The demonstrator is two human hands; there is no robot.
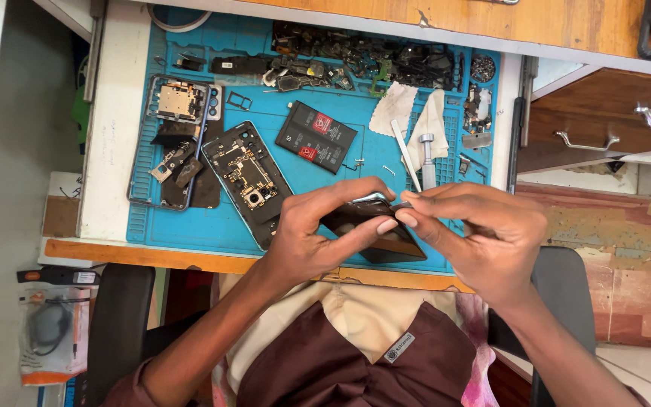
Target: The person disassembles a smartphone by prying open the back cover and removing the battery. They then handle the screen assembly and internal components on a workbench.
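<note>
Black and glossy, a phone panel [374,230] sits pinched between both hands above the near edge of the blue work mat [190,218]. The left hand [318,234] grips its left side, thumb underneath and fingers curled over the top. The right hand [484,234] closes on the panel's upper right corner with thumb and fingertips. Just left of the hands on the mat lies an opened phone [246,177] showing its circuit board. Beyond it, toward the mat's far side, rests a black battery [316,136]. A second stripped phone frame [178,143] lies at the mat's left edge. A screwdriver [426,160] and white cloth [393,108] lie further back, right of the battery.
</note>
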